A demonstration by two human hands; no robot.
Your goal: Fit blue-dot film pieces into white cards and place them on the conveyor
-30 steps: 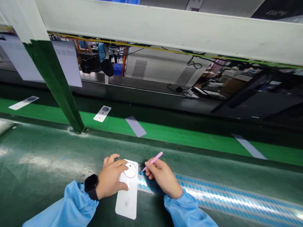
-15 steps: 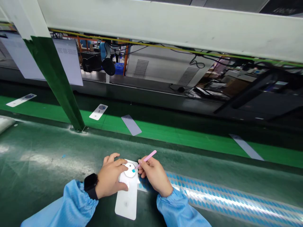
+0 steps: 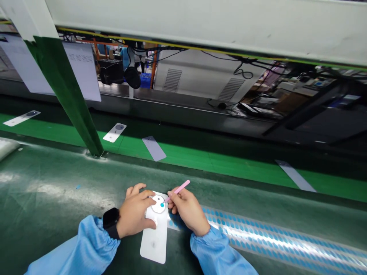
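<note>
A white phone back cover (image 3: 154,244) lies on the green work surface in front of me, a pale round camera area at its far end. My left hand (image 3: 137,214) rests over the cover's left side, fingers spread, with fingertips and thumb touching it. My right hand (image 3: 189,212) pinches slim pink tweezers (image 3: 182,186) at the cover's upper right. Their lower tip reaches a small blue round sticker (image 3: 162,205) on the camera area. Whether the tip still grips the sticker is too small to tell.
A clear sheet with rows of blue stickers (image 3: 258,233) stretches right, partly under my right forearm. Beyond the work surface runs a green conveyor belt (image 3: 200,160) carrying several covers, among them a greyish one (image 3: 154,148). A green-wrapped post (image 3: 67,95) stands at left, below a white beam (image 3: 200,23).
The blue sticker now lies flatter and rounder on the camera area, the tweezers tip beside it. Covers on the belt have shifted slightly left. Both hands stay nearly in place.
</note>
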